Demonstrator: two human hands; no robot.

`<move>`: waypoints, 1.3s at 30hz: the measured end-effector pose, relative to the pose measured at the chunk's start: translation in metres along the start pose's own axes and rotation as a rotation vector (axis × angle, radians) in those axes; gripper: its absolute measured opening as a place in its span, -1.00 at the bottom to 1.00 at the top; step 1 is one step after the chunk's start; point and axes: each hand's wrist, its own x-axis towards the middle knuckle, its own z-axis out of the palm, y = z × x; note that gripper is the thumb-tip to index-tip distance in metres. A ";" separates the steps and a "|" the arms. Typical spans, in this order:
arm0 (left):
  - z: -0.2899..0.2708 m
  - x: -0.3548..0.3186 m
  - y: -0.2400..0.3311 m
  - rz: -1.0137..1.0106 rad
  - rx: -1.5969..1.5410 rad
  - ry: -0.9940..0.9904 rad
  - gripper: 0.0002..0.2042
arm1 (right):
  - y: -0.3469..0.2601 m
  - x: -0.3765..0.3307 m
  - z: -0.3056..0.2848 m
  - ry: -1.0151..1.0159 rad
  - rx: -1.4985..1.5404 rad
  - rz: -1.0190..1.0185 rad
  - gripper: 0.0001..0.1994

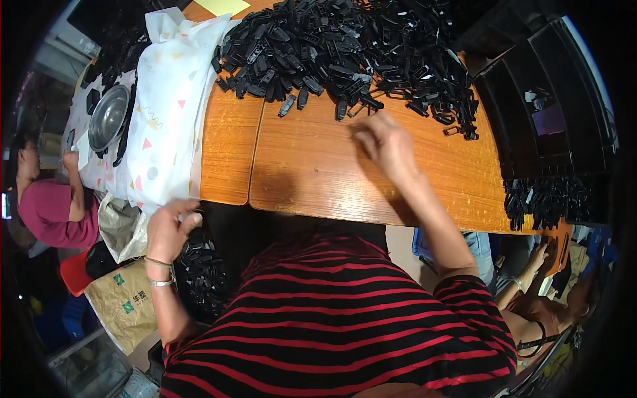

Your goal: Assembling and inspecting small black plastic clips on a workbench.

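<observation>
A large heap of small black plastic parts (345, 46) covers the far side of the wooden table (312, 166). My right hand (390, 147) is just in front of the heap's near edge, its fingers bent and drawn together. Whether a part sits between those fingertips is too small to tell. By the table's front left edge hovers my left hand (167, 232), thumb and fingers a little apart, with nothing visible in it. Below it, more black parts (202, 268) lie in a dark spot under the table's level.
A patterned white sheet (166, 113) drapes the left side, with a metal bowl (109, 118) beyond it. A black open box (544, 99) stands at the right, near bundled black pieces (541, 202). Other people sit at left and right. A brown sack (123, 302) stands lower left.
</observation>
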 end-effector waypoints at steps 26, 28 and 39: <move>0.097 0.162 0.122 0.469 -0.081 0.490 -0.77 | -0.030 -0.018 0.002 -0.116 -0.130 -0.060 -0.77; 0.102 0.153 0.124 0.294 -0.706 0.285 -0.72 | -0.032 -0.016 0.003 -0.092 -0.095 -0.010 -0.74; 0.085 0.110 0.148 0.260 -1.470 -0.059 -0.71 | -0.080 0.010 0.020 0.185 0.769 0.258 -0.78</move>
